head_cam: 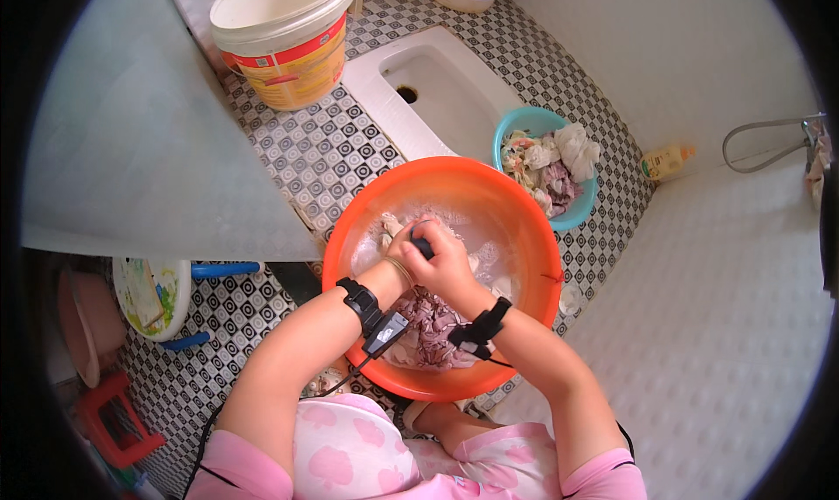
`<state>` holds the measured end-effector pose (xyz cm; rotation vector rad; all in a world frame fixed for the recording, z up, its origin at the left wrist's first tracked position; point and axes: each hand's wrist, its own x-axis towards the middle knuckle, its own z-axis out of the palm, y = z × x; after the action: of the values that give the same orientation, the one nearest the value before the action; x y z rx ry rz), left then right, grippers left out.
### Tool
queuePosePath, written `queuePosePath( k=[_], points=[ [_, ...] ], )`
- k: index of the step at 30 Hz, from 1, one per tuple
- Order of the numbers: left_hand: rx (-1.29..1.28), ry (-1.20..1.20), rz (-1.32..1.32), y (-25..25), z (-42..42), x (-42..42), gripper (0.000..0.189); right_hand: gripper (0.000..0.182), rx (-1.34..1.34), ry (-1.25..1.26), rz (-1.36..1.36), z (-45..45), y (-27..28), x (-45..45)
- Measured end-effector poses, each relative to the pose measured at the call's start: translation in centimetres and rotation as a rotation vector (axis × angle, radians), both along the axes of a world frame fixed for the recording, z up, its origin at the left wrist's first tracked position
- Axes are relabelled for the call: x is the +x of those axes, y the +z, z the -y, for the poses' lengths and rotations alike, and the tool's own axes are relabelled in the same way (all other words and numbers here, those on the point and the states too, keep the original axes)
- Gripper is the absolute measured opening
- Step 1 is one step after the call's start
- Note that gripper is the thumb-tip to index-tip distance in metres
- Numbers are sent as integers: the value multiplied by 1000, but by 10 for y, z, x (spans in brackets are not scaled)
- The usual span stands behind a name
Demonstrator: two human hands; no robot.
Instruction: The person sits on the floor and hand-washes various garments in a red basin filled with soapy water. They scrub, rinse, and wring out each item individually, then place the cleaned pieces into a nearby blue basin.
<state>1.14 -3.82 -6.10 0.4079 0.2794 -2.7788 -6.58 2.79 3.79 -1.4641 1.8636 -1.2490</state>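
Observation:
My left hand (397, 243) and my right hand (444, 257) are together over a large orange basin (537, 238). The fingers of my right hand curl around a small black object (423, 243), whose kind I cannot make out. My left hand lies against it, its fingers mostly hidden behind the right hand. Beyond my left hand, a bit of cream cloth (390, 223) sticks up from the sudsy water (491, 221). Below my wrists, a bunched mauve patterned garment (429, 323) lies in the basin, partly out of the water.
A turquoise basin (577, 218) of crumpled clothes stands beside a white squat toilet (367, 84). Farther left is a tall plastic bucket (301, 67). A frosted panel (170, 139) and a stool (177, 297) are at left. A yellowish bottle (665, 162) stands by the right wall.

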Motion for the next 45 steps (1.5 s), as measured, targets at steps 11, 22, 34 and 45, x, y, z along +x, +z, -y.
queuePosePath(
  k=[11, 22, 34, 45],
  points=[
    [-142, -37, 502, 59, 2, -8, 38, 29, 121, -18, -234, 2, -10, -5],
    [-458, 91, 450, 46, 32, 2, 19, 13, 324, 120, 204, -15, -8, -44],
    [-329, -128, 590, 33, -6, -23, 45, 34, 97, -161, -84, 9, -10, -27],
    [-136, -172, 418, 57, -4, -21, 39, 23, 22, -48, -322, -7, -9, -15]
  ],
)
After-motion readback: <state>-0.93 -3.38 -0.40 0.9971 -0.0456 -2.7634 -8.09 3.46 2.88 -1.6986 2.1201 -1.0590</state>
